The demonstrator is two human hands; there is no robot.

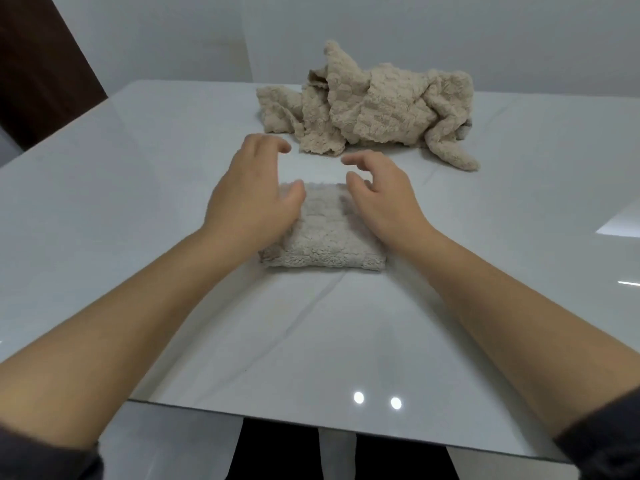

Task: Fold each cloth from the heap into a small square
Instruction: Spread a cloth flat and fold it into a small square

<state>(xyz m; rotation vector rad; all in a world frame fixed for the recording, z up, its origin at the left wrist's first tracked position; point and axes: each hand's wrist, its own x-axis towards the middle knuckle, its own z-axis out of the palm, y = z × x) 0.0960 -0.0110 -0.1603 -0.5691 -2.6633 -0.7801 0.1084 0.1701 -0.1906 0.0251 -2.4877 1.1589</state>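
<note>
The left hand [252, 195] and right hand [381, 197] both have loosely spread, slightly curved fingers that grip nothing, the left over the 9 o'clock edge and the right over the 3 o'clock edge of the folded cloth [325, 237]; whether the palms touch it cannot be told. That cloth lies as a small beige square in the middle of the glossy white bench [138, 202]. At 12 o'clock from it, apart, sits the crumpled heap [367, 109] of beige cloths.
</note>
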